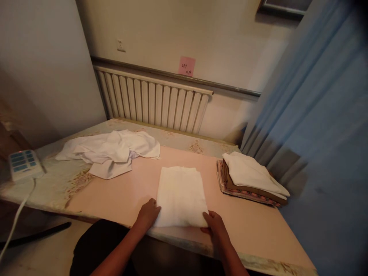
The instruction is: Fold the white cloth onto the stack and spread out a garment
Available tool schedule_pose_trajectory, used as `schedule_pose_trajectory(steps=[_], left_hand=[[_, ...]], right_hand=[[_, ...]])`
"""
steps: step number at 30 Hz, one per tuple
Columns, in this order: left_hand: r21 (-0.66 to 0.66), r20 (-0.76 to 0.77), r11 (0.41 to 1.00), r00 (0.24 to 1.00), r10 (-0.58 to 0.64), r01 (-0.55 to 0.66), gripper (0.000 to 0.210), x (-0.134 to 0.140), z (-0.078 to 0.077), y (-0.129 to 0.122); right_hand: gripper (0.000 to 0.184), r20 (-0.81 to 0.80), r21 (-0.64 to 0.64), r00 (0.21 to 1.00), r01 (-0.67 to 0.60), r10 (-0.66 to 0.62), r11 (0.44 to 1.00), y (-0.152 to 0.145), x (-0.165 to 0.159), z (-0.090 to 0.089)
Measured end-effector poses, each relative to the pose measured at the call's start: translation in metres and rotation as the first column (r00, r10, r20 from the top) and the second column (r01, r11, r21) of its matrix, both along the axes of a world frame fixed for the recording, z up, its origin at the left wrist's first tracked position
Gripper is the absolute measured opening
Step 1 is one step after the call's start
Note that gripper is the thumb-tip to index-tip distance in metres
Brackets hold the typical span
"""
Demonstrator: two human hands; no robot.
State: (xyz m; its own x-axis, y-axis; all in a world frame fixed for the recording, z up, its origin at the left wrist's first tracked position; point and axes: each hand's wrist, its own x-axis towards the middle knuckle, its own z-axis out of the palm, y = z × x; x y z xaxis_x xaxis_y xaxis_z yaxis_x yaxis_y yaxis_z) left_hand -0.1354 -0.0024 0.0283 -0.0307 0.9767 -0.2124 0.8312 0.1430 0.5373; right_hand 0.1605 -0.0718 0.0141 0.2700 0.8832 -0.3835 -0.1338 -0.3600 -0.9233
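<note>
A folded white cloth [181,193] lies flat on the table [120,199] near its front edge. My left hand [148,214] rests at the cloth's near left corner, fingers curled onto its edge. My right hand [215,224] grips the near right corner. Both hands sit at the table's front edge.
A crumpled white garment [110,151] lies at the back left. A stack of folded cloths [251,178], white on top, sits at the right. A white and blue control box [23,164] with a cord is at the left end. A radiator [152,101] and blue curtain [319,126] stand behind.
</note>
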Motion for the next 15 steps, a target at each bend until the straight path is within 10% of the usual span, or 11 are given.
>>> schedule_pose_trajectory(steps=[15], left_hand=[[-0.268, 0.502, 0.963, 0.855, 0.133, 0.008, 0.026, 0.009, 0.01, -0.013]], right_hand=[[0.052, -0.362, 0.067, 0.93, -0.036, 0.058, 0.997, 0.015, -0.003, 0.005]])
